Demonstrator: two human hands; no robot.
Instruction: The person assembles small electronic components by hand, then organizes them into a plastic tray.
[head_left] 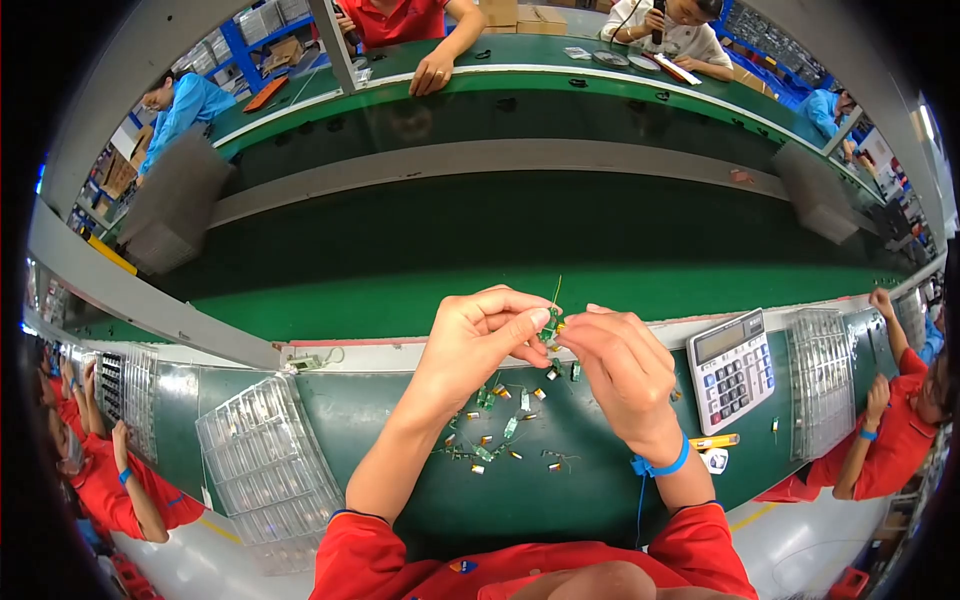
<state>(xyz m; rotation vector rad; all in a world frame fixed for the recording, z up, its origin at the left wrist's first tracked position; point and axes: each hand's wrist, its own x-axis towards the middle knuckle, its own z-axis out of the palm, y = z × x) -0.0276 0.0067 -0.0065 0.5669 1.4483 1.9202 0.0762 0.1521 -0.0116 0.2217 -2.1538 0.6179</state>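
Observation:
Above the near edge of the green bench, my left hand [490, 335] pinches a small green circuit board [549, 326] between thumb and fingers. A thin yellowish wire [558, 288] sticks up from it. My right hand [622, 365] meets the board from the right, its fingertips closed together; what lies between them is too small to make out. A blue wrist strap [670, 462] with a cord circles my right wrist. Below my hands, several small circuit boards [511, 428] with wires and little silver-and-orange parts [482, 453] lie scattered on the bench.
A calculator [731, 372] leans right of my hands, near a yellow-orange tool [714, 441]. Clear compartment trays stand at left [270, 460] and right [822, 385]. Beyond the bench edge runs a green conveyor belt [500, 225]. Other people sit across and on both sides.

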